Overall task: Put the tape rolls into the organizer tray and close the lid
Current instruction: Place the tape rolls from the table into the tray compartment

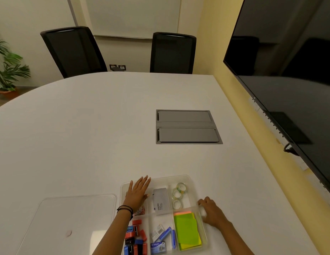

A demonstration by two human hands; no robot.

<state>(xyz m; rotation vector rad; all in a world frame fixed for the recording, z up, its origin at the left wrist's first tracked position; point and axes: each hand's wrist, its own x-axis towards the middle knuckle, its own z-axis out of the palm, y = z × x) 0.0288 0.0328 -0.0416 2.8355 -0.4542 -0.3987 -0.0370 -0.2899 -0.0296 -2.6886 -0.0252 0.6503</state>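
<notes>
A clear plastic organizer tray (190, 178) sits at the near edge of the white table. Three clear tape rolls (177, 195) lie in its far right compartment. The clear lid (72, 218) lies flat on the table to the left of the tray. My left hand (138, 192) rests flat, fingers spread, over the tray's far left compartment and holds nothing. My right hand (211, 211) is at the tray's right rim, fingers curled against the wall.
The tray also holds a grey box (161, 201), green and pink sticky notes (187, 229), staple boxes (161, 236), red, blue and black binder clips (135, 238) and paper clips. A grey cable hatch (187, 127) is set in the table. Two black chairs and a wall screen stand beyond.
</notes>
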